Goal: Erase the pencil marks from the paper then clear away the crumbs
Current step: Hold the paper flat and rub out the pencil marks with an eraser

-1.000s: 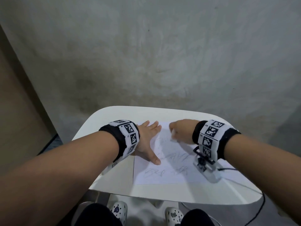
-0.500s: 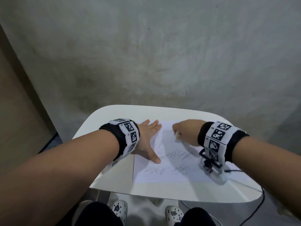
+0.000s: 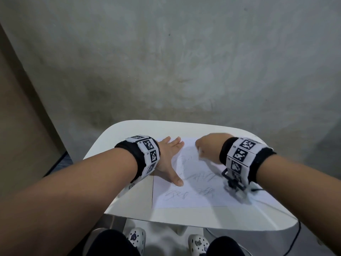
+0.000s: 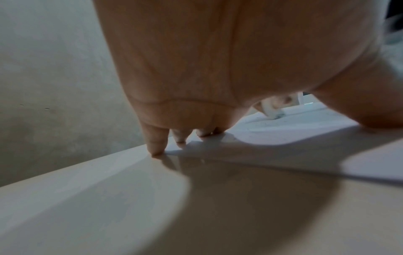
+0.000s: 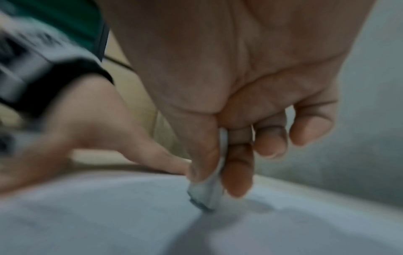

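Note:
A white sheet of paper (image 3: 191,189) with grey pencil scribbles lies on the small white table (image 3: 129,198). My left hand (image 3: 170,159) lies flat with straight fingers on the paper's left edge, thumb stretched toward the scribbles; in the left wrist view its fingertips (image 4: 156,146) press at the paper's far corner. My right hand (image 3: 208,146) pinches a small white eraser (image 5: 207,191) between thumb and fingers, its lower end touching the paper (image 5: 109,215) near the top. The right wrist view is blurred by motion. The eraser (image 4: 272,110) also shows small past my left palm.
The table (image 4: 109,207) is small with rounded corners; its near edge is just below the paper. A grey wall stands behind it. A black cable (image 3: 295,235) hangs off the right side. My knees and white shoes (image 3: 136,237) are under the front edge.
My right hand with the eraser has slid back and forth near the paper's top, first right, then left. The left hand has stayed flat in place.

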The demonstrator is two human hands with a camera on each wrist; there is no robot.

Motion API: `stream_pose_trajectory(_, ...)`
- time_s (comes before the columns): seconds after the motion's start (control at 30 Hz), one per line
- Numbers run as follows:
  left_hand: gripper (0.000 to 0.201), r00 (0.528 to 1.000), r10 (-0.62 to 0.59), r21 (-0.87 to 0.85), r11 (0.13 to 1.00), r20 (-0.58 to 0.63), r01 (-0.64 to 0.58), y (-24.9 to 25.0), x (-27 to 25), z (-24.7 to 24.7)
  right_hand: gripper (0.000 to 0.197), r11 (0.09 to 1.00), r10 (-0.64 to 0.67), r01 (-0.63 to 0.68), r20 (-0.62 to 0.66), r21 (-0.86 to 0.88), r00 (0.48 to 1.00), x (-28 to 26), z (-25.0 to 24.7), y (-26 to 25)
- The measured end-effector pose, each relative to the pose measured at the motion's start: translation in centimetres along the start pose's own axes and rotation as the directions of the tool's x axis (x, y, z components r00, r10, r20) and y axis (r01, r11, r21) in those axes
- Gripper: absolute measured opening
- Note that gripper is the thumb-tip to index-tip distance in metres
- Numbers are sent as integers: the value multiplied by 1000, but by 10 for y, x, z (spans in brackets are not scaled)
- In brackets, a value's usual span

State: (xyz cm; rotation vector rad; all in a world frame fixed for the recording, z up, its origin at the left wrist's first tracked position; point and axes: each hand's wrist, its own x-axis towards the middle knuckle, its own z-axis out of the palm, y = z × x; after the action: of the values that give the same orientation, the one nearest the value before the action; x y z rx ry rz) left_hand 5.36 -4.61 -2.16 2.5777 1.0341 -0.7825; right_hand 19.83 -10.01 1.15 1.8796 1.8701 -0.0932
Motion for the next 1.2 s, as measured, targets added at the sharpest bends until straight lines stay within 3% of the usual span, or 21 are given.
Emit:
stream_pose_trajectory(0.07, 130, 1000, 0, -1, 1000, 4, 0, 0, 1, 1, 20, 999, 28, -28, -14, -20, 1000, 3, -1, 0)
stream_pose_trajectory(0.17, 130, 1000, 7, -1, 1000, -7, -7, -1, 2, 0, 24, 997, -73, 73, 32, -3, 997, 4, 1, -19)
stream_pose_trajectory(0.3, 131, 1000, 12, -6, 1000, -8, -12, -3, 5, 2, 19, 999, 7, -6, -34, 34, 999, 13, -4, -11)
stream_pose_trajectory(0.4, 132, 999, 15, -17, 1000, -35, -16, -4, 9, 4, 10, 995, -95, 96, -10, 20, 995, 12, 3, -25)
stream_pose_trajectory(0.53, 132, 1000, 15, 6, 1000, -6, -15, -4, 8, 2, 24, 1000, 24, -24, -34, 19, 999, 16, -4, -10)
stream_pose_trajectory(0.67, 132, 999, 14, -28, 999, -44, -15, -5, 8, 4, 33, 995, -92, 94, 76, -14, 993, 14, -1, -33)
stream_pose_trajectory(0.83, 132, 1000, 4, 18, 1000, -5, -4, -3, 5, 1, 12, 999, 48, -47, -23, 26, 999, 20, -3, -5)
stream_pose_trajectory(1.03, 132, 1000, -21, 20, 1000, -5, 21, -18, -6, 4, 13, 998, -4, 7, -51, 57, 999, 12, -3, -6)
stream_pose_trajectory(1.13, 132, 1000, -7, 10, 1000, 0, 7, -18, -5, 6, 23, 988, -148, 148, 13, -29, 989, 1, 2, -32)
stream_pose_trajectory(1.2, 131, 1000, 1, 3, 1000, -5, -1, -18, -5, 5, 21, 982, -183, 182, 24, 52, 983, -1, 2, -36)
